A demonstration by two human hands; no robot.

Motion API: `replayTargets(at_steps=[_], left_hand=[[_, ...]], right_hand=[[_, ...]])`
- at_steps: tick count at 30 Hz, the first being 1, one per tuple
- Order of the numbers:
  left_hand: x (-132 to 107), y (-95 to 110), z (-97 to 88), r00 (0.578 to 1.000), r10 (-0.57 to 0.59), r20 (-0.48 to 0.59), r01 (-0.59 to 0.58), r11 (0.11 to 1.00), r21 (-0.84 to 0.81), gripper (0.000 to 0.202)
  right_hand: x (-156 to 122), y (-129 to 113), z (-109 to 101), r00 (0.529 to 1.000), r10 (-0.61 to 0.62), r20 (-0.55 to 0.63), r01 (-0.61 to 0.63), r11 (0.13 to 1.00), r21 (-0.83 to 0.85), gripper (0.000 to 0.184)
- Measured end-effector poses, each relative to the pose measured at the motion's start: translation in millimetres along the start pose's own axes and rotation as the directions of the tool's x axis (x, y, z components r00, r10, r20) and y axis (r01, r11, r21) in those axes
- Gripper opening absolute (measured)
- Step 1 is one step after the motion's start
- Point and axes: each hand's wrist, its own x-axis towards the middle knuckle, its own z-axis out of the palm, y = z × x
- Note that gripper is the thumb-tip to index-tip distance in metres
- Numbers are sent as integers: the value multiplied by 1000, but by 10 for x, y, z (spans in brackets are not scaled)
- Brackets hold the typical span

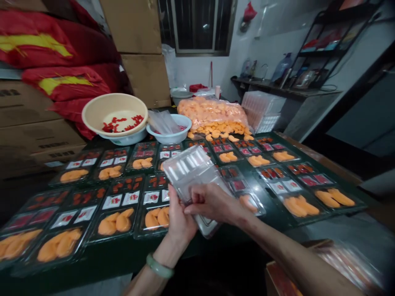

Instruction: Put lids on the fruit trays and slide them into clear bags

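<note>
A clear plastic compartment tray (191, 168), perhaps several nested together, is held tilted above the near middle of the table. My left hand (182, 218) supports it from its left and lower side, with a pale green bangle at the wrist. Bent over the tray's face, my right hand (212, 201) is closed with its fingertips at the plastic; exactly what they pinch is hidden. Beneath and to the left lies a filled tray (154, 213) with orange curved pieces, white printed sachets and dark red pieces. A similar filled tray (247, 201) sits to the right, partly behind my forearm.
Rows of filled trays (115, 205) cover the dark green table. Behind them stand a cream basin (114, 102) with red bits, a light blue basin (175, 131), a large bag of orange pieces (212, 109) and stacked clear trays (262, 107). A box (277, 279) sits below right.
</note>
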Motion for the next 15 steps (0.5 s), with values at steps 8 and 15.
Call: replayTargets(at_steps=[8, 15], left_hand=[[-15, -23, -38, 984, -98, 148, 88, 993, 74, 70], [-31, 15, -71, 1000, -16, 10, 16, 1000, 8, 50]], right_hand=[[113, 263, -135, 939, 85, 333, -235, 865, 444, 24], [61, -88, 85, 1000, 19, 19, -16, 986, -167, 9]])
